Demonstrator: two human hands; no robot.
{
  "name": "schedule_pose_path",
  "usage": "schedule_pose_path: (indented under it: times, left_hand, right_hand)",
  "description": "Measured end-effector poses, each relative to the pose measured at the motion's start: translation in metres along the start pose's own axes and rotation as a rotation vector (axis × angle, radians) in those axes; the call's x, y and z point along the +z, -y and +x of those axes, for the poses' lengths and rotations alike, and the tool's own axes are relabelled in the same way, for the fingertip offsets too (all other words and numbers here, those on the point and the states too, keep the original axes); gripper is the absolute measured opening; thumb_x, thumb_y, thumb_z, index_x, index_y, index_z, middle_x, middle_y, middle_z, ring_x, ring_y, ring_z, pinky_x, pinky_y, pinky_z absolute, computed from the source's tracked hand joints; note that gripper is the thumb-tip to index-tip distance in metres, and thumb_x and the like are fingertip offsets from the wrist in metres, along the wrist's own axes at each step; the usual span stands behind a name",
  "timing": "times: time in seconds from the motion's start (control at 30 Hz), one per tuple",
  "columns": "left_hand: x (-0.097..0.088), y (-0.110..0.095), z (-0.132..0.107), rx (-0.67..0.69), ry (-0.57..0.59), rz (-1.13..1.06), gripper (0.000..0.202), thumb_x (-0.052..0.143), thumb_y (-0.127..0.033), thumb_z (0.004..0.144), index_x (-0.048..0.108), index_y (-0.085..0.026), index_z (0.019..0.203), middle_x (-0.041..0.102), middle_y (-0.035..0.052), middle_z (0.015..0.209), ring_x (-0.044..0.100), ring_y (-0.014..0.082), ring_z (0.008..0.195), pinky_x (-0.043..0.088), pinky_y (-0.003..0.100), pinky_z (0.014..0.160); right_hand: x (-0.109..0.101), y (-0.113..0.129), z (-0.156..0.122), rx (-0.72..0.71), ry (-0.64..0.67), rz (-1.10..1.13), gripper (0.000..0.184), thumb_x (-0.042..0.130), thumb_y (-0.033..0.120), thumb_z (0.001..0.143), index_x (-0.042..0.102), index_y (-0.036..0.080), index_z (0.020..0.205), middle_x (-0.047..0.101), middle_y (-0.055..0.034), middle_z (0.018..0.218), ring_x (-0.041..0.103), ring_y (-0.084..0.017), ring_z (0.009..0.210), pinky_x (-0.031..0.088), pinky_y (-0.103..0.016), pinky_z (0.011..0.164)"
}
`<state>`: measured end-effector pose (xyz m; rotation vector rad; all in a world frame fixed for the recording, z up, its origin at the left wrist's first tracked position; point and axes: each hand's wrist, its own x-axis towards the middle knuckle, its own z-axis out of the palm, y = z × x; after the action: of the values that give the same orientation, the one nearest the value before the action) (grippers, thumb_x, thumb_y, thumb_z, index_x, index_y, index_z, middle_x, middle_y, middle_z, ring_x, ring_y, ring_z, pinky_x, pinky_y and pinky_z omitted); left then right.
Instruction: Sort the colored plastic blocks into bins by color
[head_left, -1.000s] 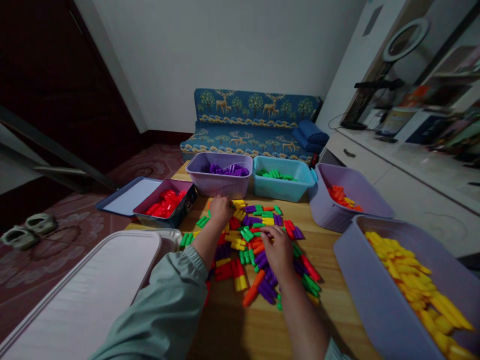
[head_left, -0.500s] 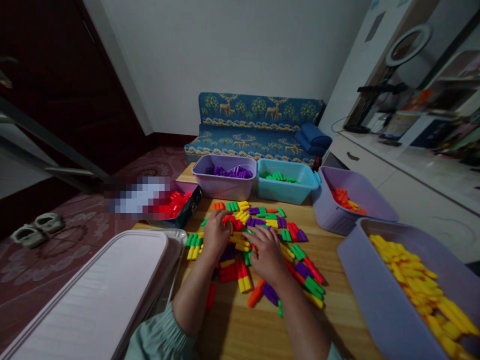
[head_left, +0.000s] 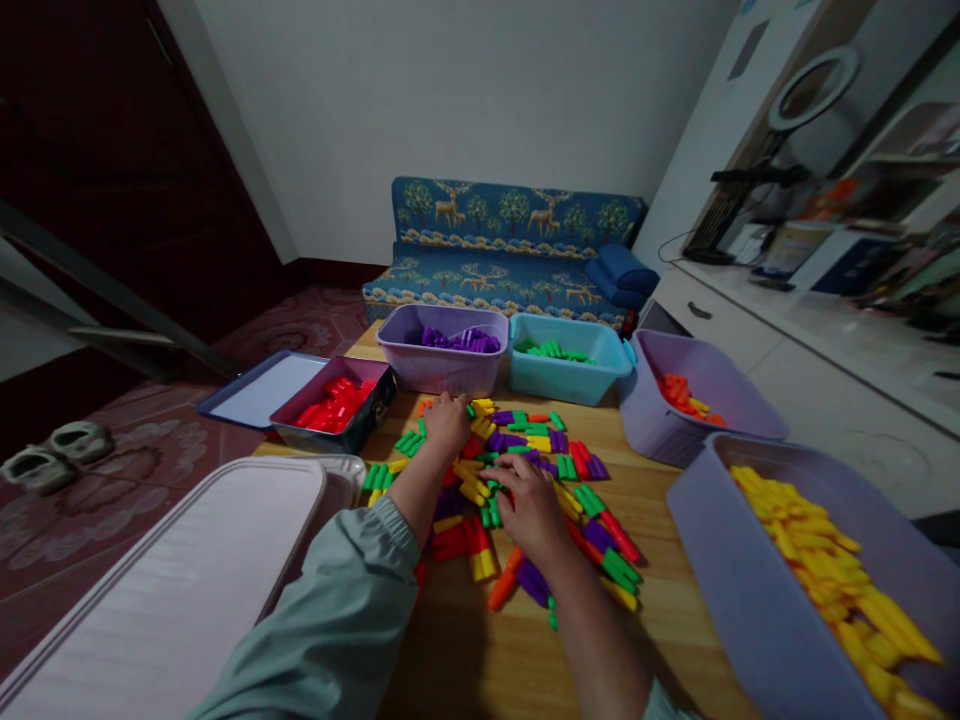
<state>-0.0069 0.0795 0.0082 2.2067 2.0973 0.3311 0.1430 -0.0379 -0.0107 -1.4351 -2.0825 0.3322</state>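
Note:
Interlocking finger-shaped plastic blocks [head_left: 480, 545] in red, yellow, green, purple and orange lie joined in small groups across the wooden table [head_left: 465, 660]. My left hand [head_left: 447, 425] reaches to the far side of this pile, beside some orange and green blocks; its fingertips are mostly hidden. Closer to me, my right hand [head_left: 526, 502] is over the middle of the pile. Its thumb and fingers curl round a green block [head_left: 495, 488], partly covered by the fingers.
Along the back stand a purple bin [head_left: 442, 375] of purple blocks and a turquoise bin [head_left: 566, 380] of green ones. Two more purple bins [head_left: 637, 400] [head_left: 720, 560] line the right. A tin [head_left: 367, 415] of red blocks and a white lid [head_left: 180, 580] are at left.
My left hand has moved forward from the red blocks to the far edge of the pile. My right hand stays over the middle, its fingers more curled. The view has shifted slightly.

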Motion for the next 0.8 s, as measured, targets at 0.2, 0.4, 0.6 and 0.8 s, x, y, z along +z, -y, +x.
schedule_pose_path:
  times: [0.2, 0.4, 0.6, 0.8]
  left_hand:
    - [-0.014, 0.003, -0.007, 0.026, -0.068, -0.062, 0.037, 0.054, -0.03, 0.083, 0.061, -0.019, 0.118, 0.063, 0.0147, 0.106, 0.059, 0.0273, 0.101, 0.044, 0.037, 0.086]
    - [-0.011, -0.002, -0.061, -0.001, -0.12, -0.949, 0.038, 0.035, -0.041, 0.092, 0.062, -0.015, 0.082, 0.058, 0.0039, 0.068, 0.057, 0.0176, 0.068, 0.047, 0.028, 0.065]
    - [0.007, -0.012, -0.092, -0.103, 0.187, -1.539, 0.043, 0.053, -0.058, 0.081, 0.058, -0.015, 0.078, 0.053, -0.0014, 0.065, 0.05, 0.0114, 0.056, 0.046, 0.023, 0.052]
    - [0.004, -0.009, -0.089, -0.028, 0.024, -1.453, 0.04, 0.058, -0.055, 0.08, 0.061, -0.015, 0.077, 0.045, -0.0044, 0.059, 0.044, 0.0093, 0.052, 0.043, 0.02, 0.048]
  right_hand:
    - [0.007, -0.009, 0.0, 0.056, -0.134, 0.188, 0.039, 0.051, 0.01, 0.082, 0.064, 0.025, 0.115, 0.067, -0.0072, 0.11, 0.06, -0.022, 0.104, 0.045, -0.04, 0.091]
    - [0.004, -0.006, 0.004, 0.301, -0.371, 0.74, 0.037, 0.065, 0.034, 0.079, 0.061, 0.018, 0.112, 0.068, -0.0091, 0.107, 0.063, -0.022, 0.098, 0.051, -0.039, 0.087]
    - [-0.009, 0.004, 0.004, 0.328, -0.276, 0.944, 0.039, 0.066, 0.042, 0.079, 0.065, 0.02, 0.111, 0.067, -0.0061, 0.103, 0.062, -0.018, 0.084, 0.053, -0.028, 0.066]
    - [-0.007, 0.007, 0.004, 0.342, -0.279, 0.998, 0.037, 0.072, 0.041, 0.072, 0.063, 0.019, 0.101, 0.066, -0.0014, 0.081, 0.057, -0.014, 0.064, 0.05, -0.025, 0.056]
